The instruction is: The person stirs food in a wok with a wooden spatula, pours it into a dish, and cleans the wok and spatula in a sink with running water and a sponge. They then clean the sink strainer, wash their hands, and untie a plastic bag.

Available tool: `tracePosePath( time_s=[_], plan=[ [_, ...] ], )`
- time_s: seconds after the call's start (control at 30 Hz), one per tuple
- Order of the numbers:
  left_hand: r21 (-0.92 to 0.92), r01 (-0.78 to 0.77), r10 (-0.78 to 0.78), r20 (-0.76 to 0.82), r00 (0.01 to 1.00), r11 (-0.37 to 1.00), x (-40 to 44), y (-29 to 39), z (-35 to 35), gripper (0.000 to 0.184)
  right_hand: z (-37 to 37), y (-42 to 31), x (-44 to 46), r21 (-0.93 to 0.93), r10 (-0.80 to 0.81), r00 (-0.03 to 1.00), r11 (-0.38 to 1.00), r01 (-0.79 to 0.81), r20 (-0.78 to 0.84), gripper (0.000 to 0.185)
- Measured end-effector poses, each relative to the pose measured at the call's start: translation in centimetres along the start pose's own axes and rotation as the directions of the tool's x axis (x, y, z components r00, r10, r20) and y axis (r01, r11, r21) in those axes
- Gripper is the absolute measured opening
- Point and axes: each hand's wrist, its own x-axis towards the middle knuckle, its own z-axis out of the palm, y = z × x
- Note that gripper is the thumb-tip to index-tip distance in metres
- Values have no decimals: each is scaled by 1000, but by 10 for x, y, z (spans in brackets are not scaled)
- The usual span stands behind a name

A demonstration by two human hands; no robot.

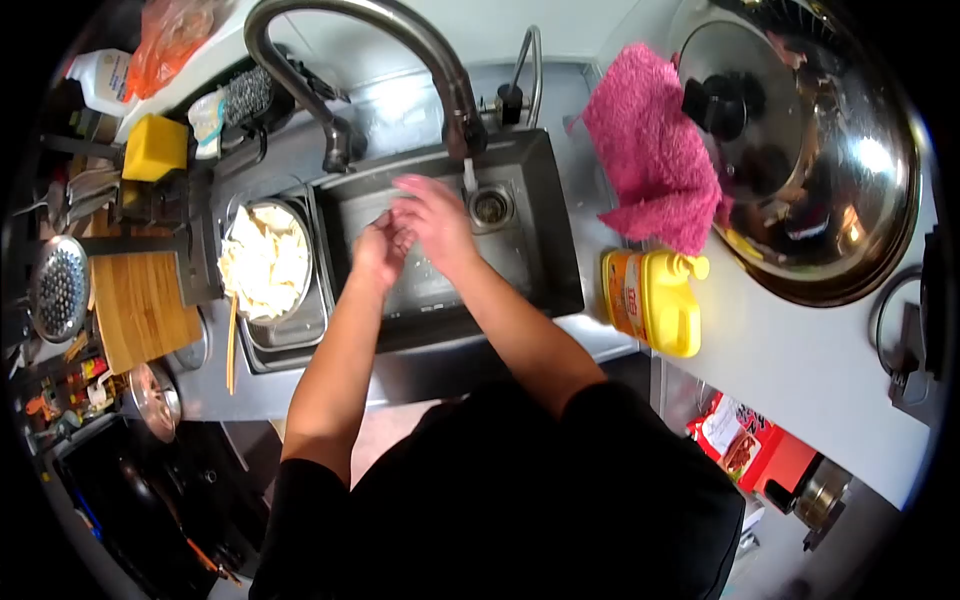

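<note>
Over the dark sink basin (440,290), my left hand (381,248) and my right hand (437,222) are close together, the fingertips overlapping. The left palm is turned up, with its fingers loosely bent and nothing visible in it. My right hand is stretched out above it, its fingers somewhat smeared by motion and no object showing. Just right of that hand, a thin stream of water (469,176) falls from the curved faucet (462,118) beside the drain (491,207). Whether the hands touch each other is hard to make out.
A bowl of pale sliced food (266,262) sits at the sink's left, with chopsticks (232,345) beside it. On the right are a pink towel (655,150), a yellow jug (668,303) and a large metal lid (840,170). A cutting board (146,308) stands far left.
</note>
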Motion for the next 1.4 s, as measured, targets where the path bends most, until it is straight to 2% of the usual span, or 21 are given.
tracePosePath(
  time_s=[0.07,0.17,0.2,0.23,0.27,0.3,0.33,0.4,0.43,0.6,0.63,0.67,0.7,0.73,0.87,1.03,1.13,1.27,1.3,1.37,1.4],
  plan=[
    [104,-23,15,78,997,994,10,-7,51,32,-54,-16,28,468,110,939,882,59,-325,24],
    [285,-272,233,162,959,919,50,-52,116,40,-94,-34,82,218,-151,979,960,178,-133,14],
    [444,-492,438,226,870,749,58,-54,137,40,-88,-38,84,175,-210,953,952,250,-220,14],
    [651,-493,398,302,866,577,99,-54,121,50,-79,-34,86,128,-266,913,940,317,-309,16],
    [399,-339,280,199,939,852,113,-42,119,51,-86,-18,86,267,-288,921,896,356,-263,24],
    [329,-266,230,146,962,906,111,-45,122,51,-45,-18,54,-316,-436,785,893,320,-440,17],
    [249,-196,178,92,980,949,106,-47,125,51,-50,-14,57,-226,-365,812,930,291,-455,14],
    [579,-301,326,64,943,758,75,-57,131,49,-79,-12,76,-237,-263,846,957,168,-463,10],
    [371,-388,358,150,922,844,91,-84,124,44,-103,-12,93,-338,-238,850,938,75,-470,10],
    [258,21,-21,-5,1000,966,107,-23,111,42,-71,17,58,-93,-291,887,957,276,-360,18],
    [278,71,-64,-33,997,958,109,-17,105,41,-101,18,55,-570,-421,848,802,181,-322,19],
    [415,36,-22,-40,999,909,95,-11,104,40,-139,5,60,-900,-522,828,434,50,-206,21],
    [544,8,21,-47,999,839,80,-10,98,39,-176,-7,70,-978,-562,802,158,-138,-204,28],
    [581,-46,71,-21,997,812,63,-21,88,40,-193,-21,72,-949,-666,742,-181,-259,-75,28],
    [608,155,-112,-108,988,779,23,-80,24,29,-263,-26,110,-697,-434,900,-659,-281,49,29],
    [487,251,-209,-141,968,836,-19,-125,-40,38,-290,-19,135,-651,-444,894,-660,-374,-64,28],
    [476,232,-215,-91,972,848,-27,-125,-56,40,-282,-36,130,-676,-219,971,-703,-222,-91,31],
    [646,12,9,-30,1000,764,-27,-126,-56,37,-291,-28,114,-731,-288,955,-636,-249,-75,19],
    [761,-140,163,46,986,634,-18,-137,-65,35,-276,-23,92,-776,-300,946,-565,-280,-122,16],
    [861,-275,310,147,939,427,-19,-133,-59,34,-244,-1,57,-866,-124,875,263,-425,-467,22],
    [880,-272,318,149,936,390,-33,-120,-41,34,-210,4,27,-805,4,892,429,-410,-453,25]
  ],
)
